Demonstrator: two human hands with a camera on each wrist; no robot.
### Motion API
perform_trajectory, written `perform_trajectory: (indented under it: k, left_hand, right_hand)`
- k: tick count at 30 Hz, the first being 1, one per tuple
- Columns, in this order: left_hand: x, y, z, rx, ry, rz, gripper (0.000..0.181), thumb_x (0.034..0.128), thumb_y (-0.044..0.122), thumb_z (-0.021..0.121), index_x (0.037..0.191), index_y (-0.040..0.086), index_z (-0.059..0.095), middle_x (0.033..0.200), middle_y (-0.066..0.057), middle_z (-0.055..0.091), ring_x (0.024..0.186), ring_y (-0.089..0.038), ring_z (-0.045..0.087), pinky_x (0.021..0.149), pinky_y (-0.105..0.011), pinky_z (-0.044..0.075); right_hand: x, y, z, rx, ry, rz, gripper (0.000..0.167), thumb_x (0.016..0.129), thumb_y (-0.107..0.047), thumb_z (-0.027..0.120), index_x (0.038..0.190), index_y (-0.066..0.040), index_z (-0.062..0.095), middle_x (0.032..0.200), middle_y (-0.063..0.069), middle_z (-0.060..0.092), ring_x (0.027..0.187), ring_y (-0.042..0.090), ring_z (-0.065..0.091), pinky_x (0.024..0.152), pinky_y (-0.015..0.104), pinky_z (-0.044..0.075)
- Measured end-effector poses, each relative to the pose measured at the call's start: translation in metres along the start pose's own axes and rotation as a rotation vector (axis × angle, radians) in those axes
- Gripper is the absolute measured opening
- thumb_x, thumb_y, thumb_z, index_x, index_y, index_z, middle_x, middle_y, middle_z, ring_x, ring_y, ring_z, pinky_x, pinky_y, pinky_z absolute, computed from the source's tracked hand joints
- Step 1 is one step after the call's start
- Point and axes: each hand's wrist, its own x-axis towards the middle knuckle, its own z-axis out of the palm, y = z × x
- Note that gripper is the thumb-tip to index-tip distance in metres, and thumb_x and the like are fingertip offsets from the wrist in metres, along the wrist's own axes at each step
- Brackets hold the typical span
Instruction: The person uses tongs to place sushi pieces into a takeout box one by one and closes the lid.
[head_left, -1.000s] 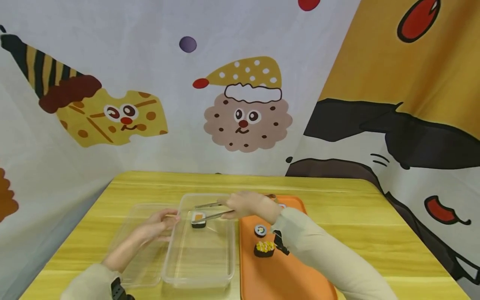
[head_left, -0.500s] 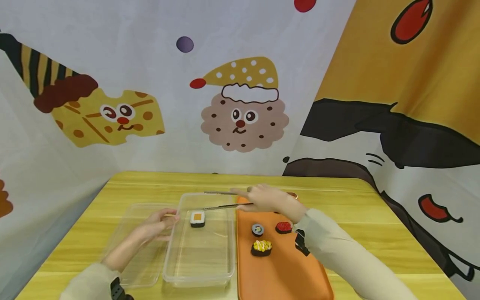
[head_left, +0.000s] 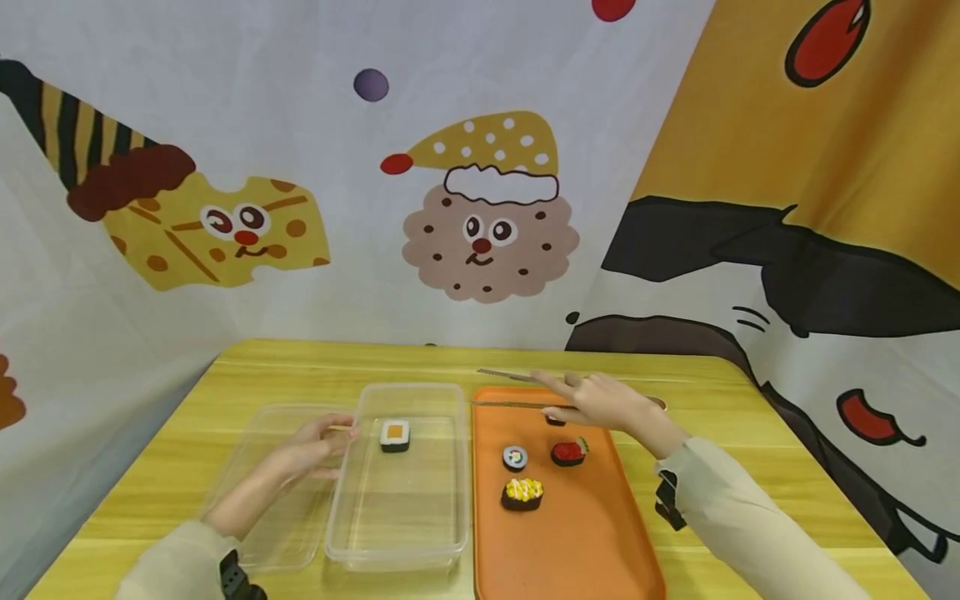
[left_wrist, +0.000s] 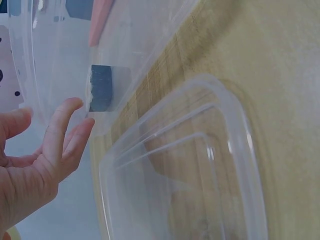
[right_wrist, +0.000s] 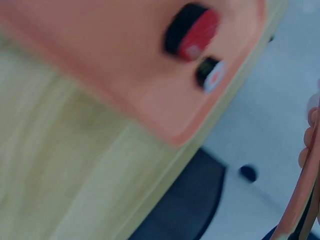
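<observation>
My left hand (head_left: 311, 454) touches the left side of a clear plastic container (head_left: 341, 500), its fingers loosely extended against the wall in the left wrist view. Inside lies one toy sushi roll (head_left: 395, 436) with an orange centre. Metal tongs (head_left: 517, 405) are held in my right hand (head_left: 600, 400) over the far part of an orange tray (head_left: 570, 550), arms spread and nothing between them. On the tray sit a corn-topped sushi (head_left: 522, 494), a small round roll (head_left: 515, 457), a red-topped sushi (head_left: 568, 452) and another roll (right_wrist: 211, 74), mostly hidden beneath the right hand in the head view.
A clear lid (left_wrist: 240, 150) lies on the wooden table (head_left: 705, 417) left of the container, partly under my left forearm. Behind the table's far edge hangs a printed cloth (head_left: 300, 100).
My right hand has moved right with the tongs, from above the container to above the tray. The orange-centred roll stays in the container. My left hand keeps its place.
</observation>
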Motion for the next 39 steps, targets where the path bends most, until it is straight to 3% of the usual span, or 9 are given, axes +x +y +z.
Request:
perform_trajectory:
  k: [4,9,13,18,26,36,39]
  left_hand:
    - [0.000,0.000,-0.001,0.011,0.000,-0.002,0.059,0.0974,0.024,0.042,0.138,-0.011,0.018,0.135,-0.038,0.030,0.124,-0.055,0.031,0.084,-0.043,0.053]
    - [0.001,-0.001,-0.001,0.015,0.007,0.000,0.058,0.0975,0.023,0.042,0.137,-0.011,0.018,0.134,-0.038,0.031,0.123,-0.054,0.033,0.083,-0.043,0.054]
    - [0.001,-0.002,0.001,-0.002,0.022,-0.001,0.056,0.0969,0.021,0.043,0.136,-0.012,0.020,0.132,-0.039,0.033,0.122,-0.054,0.035,0.083,-0.044,0.053]
    - [0.001,-0.003,0.002,-0.006,0.026,-0.001,0.056,0.0964,0.021,0.043,0.135,-0.013,0.020,0.131,-0.039,0.034,0.122,-0.053,0.036,0.083,-0.045,0.053]
    - [0.001,-0.003,0.002,0.002,0.020,-0.001,0.056,0.0967,0.022,0.043,0.136,-0.011,0.020,0.133,-0.037,0.034,0.124,-0.053,0.033,0.083,-0.044,0.053]
    - [0.000,-0.001,0.001,-0.003,0.024,-0.007,0.057,0.0962,0.023,0.044,0.136,-0.010,0.021,0.134,-0.037,0.033,0.124,-0.053,0.033,0.084,-0.044,0.053]
    - [0.000,0.000,0.001,-0.001,0.021,-0.007,0.057,0.0962,0.024,0.044,0.137,-0.010,0.021,0.134,-0.036,0.032,0.124,-0.053,0.033,0.084,-0.044,0.053]
  right_hand:
    - [-0.023,0.013,0.011,-0.026,0.002,0.030,0.057,0.085,-0.032,0.062,0.134,-0.010,0.044,0.076,0.008,0.060,0.035,0.004,0.031,0.039,0.016,0.034]
    - [-0.051,0.025,0.021,-0.041,-0.059,0.080,0.053,0.088,-0.036,0.058,0.134,-0.012,0.045,0.067,0.001,0.052,0.037,0.001,0.027,0.039,0.014,0.028]
    - [-0.072,0.032,0.028,-0.051,-0.100,0.105,0.052,0.089,-0.035,0.057,0.132,-0.009,0.047,0.067,0.003,0.052,0.037,0.001,0.028,0.039,0.014,0.028]
    - [-0.091,0.040,0.035,-0.052,-0.093,0.128,0.052,0.084,-0.031,0.063,0.129,-0.009,0.050,0.067,0.005,0.055,0.036,0.001,0.029,0.038,0.014,0.029]
    - [-0.101,0.043,0.036,0.064,-0.184,0.235,0.052,0.088,-0.032,0.058,0.134,-0.010,0.045,0.076,0.011,0.058,0.038,0.000,0.031,0.041,0.017,0.033]
    - [-0.101,0.042,0.039,0.079,-0.167,0.226,0.050,0.089,-0.035,0.057,0.133,-0.013,0.047,0.076,0.011,0.061,0.037,-0.002,0.031,0.039,0.013,0.030]
    - [-0.100,0.041,0.040,0.108,-0.196,0.239,0.050,0.089,-0.034,0.057,0.133,-0.012,0.047,0.074,0.010,0.061,0.036,-0.003,0.030,0.039,0.013,0.028]
